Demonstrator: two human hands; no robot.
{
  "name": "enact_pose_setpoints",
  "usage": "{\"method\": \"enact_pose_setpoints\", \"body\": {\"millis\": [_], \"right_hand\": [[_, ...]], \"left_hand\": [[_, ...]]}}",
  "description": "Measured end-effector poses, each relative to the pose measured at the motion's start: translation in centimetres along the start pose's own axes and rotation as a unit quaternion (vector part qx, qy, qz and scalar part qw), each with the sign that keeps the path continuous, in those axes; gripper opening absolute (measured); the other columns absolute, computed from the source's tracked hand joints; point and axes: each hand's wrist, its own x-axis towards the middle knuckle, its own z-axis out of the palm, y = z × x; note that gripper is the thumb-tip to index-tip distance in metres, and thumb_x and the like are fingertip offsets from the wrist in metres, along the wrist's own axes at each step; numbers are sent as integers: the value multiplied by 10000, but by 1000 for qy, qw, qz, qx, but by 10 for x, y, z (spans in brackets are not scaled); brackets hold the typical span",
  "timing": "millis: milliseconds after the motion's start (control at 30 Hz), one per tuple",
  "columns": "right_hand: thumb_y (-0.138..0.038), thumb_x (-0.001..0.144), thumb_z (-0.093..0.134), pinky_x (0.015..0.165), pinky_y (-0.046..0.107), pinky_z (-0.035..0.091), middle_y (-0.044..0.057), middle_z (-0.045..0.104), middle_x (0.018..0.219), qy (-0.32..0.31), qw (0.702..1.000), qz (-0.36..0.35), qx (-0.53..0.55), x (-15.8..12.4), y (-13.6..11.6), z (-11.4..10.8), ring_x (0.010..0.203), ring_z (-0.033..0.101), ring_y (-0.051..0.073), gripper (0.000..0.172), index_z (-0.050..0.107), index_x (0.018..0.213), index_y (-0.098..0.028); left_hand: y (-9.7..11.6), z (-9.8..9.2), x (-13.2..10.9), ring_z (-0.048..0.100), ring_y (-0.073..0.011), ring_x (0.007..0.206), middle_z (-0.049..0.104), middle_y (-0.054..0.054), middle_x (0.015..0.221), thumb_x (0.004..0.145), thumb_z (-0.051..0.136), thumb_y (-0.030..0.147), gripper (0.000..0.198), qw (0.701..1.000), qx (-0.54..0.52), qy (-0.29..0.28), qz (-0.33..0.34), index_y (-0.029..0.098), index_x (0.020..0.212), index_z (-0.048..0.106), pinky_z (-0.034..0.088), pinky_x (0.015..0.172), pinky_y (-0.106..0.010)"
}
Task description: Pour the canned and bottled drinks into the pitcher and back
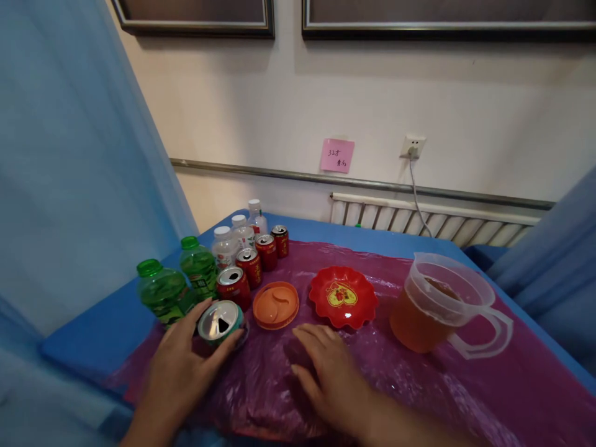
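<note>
My left hand (189, 357) is wrapped round a green and silver drink can (220, 321), which stands upright with its top opened. My right hand (326, 369) rests on the purple plastic sheet (265, 388), fingers stretched out and nothing in them. Just beyond its fingertips lie a round orange lid-like dish (275, 305) with a curved ridge and a red scalloped plate (343, 297) with a yellow print. Red cans (233, 287) stand in a row behind the green can. To the right is a clear plastic pitcher (426, 310) holding amber liquid.
Green bottles (165, 292) and clear bottles with white caps (226, 247) line the left side of the blue table (88, 326). Blue curtains (79, 155) hang at the left. Behind the table are a radiator (386, 214) and a wall socket (413, 148) with a plugged-in cord.
</note>
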Motion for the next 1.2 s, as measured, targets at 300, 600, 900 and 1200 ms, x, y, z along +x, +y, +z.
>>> {"method": "enact_pose_setpoints", "body": {"millis": [300,600,900,1200], "right_hand": [[-142,931,512,908,399,521,122,692,1186,-72,973,-32,-218,69,1,22,1045,637,271,337,647,1240,-150],[-94,918,510,794,345,519,114,710,1000,-74,968,-60,-234,83,16,30,929,663,239,237,695,1057,-145],[-193,1015,460,716,314,459,40,693,936,122,959,-185,-175,0,9,-36,791,586,179,168,625,991,-202],[-343,1018,555,683,292,546,40,743,979,168,944,-214,-187,-71,12,-133,779,656,166,175,627,1100,-207]], "left_hand": [[-24,24,11,641,-373,1205,643,-214,1334,868,512,606,709,996,69,-51,-3,101,1366,513,529,993,-487],[-3,18,-20,536,-386,1325,554,-212,1427,949,500,443,476,986,60,85,128,150,1323,533,423,1105,-571],[38,28,-22,496,-308,1411,464,-65,1575,945,527,368,622,979,-125,-40,155,310,1536,342,467,1146,-475],[120,49,9,739,-237,1093,734,-22,1274,868,669,446,421,923,-271,-139,235,315,1267,646,604,943,-279]]}}
